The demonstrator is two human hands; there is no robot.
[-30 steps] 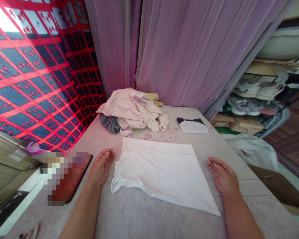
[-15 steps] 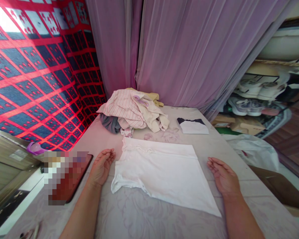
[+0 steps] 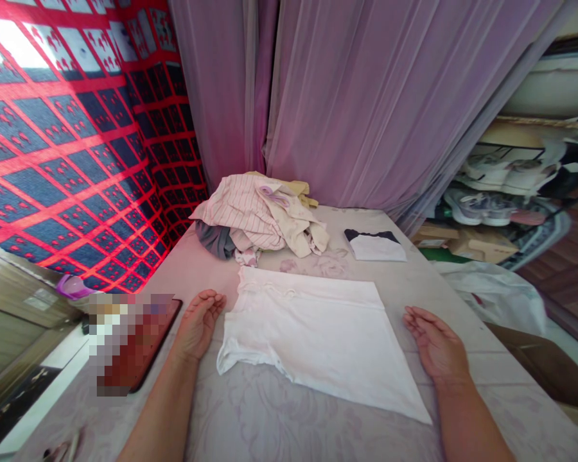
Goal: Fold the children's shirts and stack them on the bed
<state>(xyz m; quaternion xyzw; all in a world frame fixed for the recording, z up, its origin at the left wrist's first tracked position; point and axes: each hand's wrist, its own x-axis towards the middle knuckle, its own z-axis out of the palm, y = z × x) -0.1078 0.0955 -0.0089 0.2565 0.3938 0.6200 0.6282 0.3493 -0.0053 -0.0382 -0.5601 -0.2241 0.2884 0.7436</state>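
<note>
A white garment (image 3: 318,340) lies flattened on the table between my hands. It has a wide band along its far edge, a small gathered or tied bit near the upper left, and a long corner pointing to the near right. Just off its left edge rests my left hand (image 3: 202,321), palm inward, fingers loosely bent, holding nothing. My right hand (image 3: 436,340) is beside the garment's right edge with its palm turned in and fingers slightly curled, also without anything in it. Neither hand touches the cloth.
A heap of clothes (image 3: 264,215) sits at the back of the table, left of a folded white-and-dark garment (image 3: 376,245). A red flat item (image 3: 144,346), partly blurred, lies at the left edge. Purple curtains (image 3: 366,96) hang behind. Shoes (image 3: 481,205) stand on a rack at right.
The whole view has shifted very slightly. My hands and the white garment keep the same positions relative to each other.
</note>
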